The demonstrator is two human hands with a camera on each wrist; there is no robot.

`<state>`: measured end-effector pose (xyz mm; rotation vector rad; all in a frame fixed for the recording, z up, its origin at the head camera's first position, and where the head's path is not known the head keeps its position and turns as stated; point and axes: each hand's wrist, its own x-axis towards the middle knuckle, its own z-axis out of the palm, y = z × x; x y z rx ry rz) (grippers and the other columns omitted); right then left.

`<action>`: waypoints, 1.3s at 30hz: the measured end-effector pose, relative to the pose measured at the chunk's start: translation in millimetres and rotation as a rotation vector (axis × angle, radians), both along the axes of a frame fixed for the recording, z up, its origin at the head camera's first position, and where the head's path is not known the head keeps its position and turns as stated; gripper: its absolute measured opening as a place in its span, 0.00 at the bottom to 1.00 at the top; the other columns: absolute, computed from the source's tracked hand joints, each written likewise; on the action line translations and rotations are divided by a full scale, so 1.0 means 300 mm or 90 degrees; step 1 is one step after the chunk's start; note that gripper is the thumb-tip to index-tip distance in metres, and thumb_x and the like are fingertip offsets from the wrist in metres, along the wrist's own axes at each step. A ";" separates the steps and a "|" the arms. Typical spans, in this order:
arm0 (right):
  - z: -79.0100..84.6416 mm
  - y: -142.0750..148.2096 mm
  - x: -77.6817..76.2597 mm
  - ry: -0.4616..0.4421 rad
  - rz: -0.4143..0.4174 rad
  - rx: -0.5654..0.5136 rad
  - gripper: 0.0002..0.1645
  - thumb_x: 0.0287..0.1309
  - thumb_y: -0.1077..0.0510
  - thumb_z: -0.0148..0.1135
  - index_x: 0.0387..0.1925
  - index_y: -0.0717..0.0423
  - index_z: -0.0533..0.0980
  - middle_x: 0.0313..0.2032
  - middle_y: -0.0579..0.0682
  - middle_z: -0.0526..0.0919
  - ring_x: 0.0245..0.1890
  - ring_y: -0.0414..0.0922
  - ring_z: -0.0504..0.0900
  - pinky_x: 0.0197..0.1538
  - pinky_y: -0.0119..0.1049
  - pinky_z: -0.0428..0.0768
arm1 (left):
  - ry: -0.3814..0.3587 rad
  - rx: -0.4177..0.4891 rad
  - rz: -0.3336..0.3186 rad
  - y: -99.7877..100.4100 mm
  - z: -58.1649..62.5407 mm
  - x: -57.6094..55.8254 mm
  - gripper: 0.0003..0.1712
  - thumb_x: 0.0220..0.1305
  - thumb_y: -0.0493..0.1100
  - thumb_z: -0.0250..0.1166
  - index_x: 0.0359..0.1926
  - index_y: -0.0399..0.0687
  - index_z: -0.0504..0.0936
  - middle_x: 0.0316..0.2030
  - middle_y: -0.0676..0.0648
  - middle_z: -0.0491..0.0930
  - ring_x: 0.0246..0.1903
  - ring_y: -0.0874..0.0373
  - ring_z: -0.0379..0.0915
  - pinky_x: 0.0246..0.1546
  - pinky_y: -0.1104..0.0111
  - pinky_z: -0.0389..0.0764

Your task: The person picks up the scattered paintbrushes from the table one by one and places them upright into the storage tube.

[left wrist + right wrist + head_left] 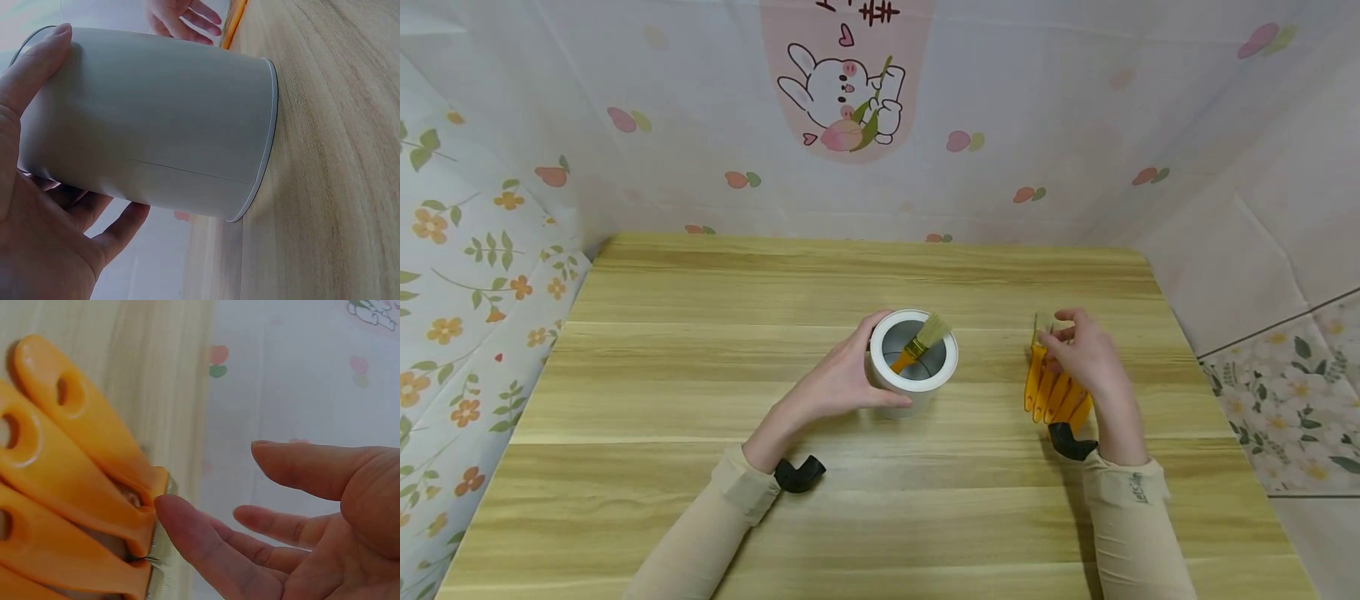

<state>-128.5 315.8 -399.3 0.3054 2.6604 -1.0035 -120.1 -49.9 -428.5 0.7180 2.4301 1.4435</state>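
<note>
My left hand (838, 379) grips a white cylindrical container (912, 407) from its left side, thumb in front and fingers behind. Its wall (150, 119) and lower rim against the wooden table show in the left wrist view. Inside leans a paintbrush (907, 358) with an orange handle, its pale bristles up over the rim. To the right, several orange-handled paintbrushes (1040, 383) lie side by side, bristles away from me. My right hand (1092, 358) hovers over them with loosely bent, spread fingers. In the right wrist view one fingertip (172, 515) is by a brush's metal band; whether it touches I cannot tell.
The wooden table (700, 383) runs back to a wall covered with a printed cloth (685, 100). Patterned sheets hang along the left and right sides. A black wrist mount (800, 475) sits on the left wrist, another (1071, 443) on the right.
</note>
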 end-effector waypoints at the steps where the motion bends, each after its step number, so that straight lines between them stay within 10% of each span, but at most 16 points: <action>1: -0.003 -0.001 -0.002 -0.007 -0.001 0.005 0.41 0.76 0.50 0.53 0.77 0.66 0.51 0.61 0.73 0.73 0.44 0.59 0.88 0.44 0.46 0.89 | 0.000 0.002 0.000 0.000 0.000 0.000 0.67 0.42 0.56 0.86 0.77 0.64 0.53 0.70 0.54 0.68 0.67 0.52 0.69 0.70 0.46 0.70; 23: -0.072 -0.049 -0.026 0.002 0.052 0.154 0.50 0.58 0.58 0.73 0.73 0.75 0.58 0.56 0.72 0.79 0.53 0.66 0.80 0.57 0.60 0.78 | -0.008 0.010 -0.001 0.003 0.007 0.002 0.67 0.42 0.54 0.87 0.77 0.65 0.53 0.71 0.52 0.68 0.68 0.48 0.69 0.70 0.44 0.69; 32: -0.065 -0.066 -0.032 -0.027 0.059 0.085 0.46 0.63 0.58 0.69 0.73 0.73 0.57 0.46 0.65 0.80 0.36 0.50 0.84 0.37 0.39 0.81 | -0.008 0.010 0.000 0.000 0.001 0.002 0.67 0.42 0.55 0.86 0.77 0.66 0.53 0.70 0.58 0.67 0.68 0.54 0.68 0.71 0.46 0.69; 39: -0.012 -0.085 -0.010 0.066 0.006 -0.060 0.41 0.68 0.62 0.63 0.73 0.69 0.53 0.48 0.61 0.70 0.42 0.50 0.78 0.40 0.40 0.88 | -0.015 0.012 0.003 0.001 0.002 0.002 0.66 0.42 0.54 0.87 0.77 0.66 0.54 0.69 0.59 0.68 0.67 0.54 0.69 0.70 0.46 0.70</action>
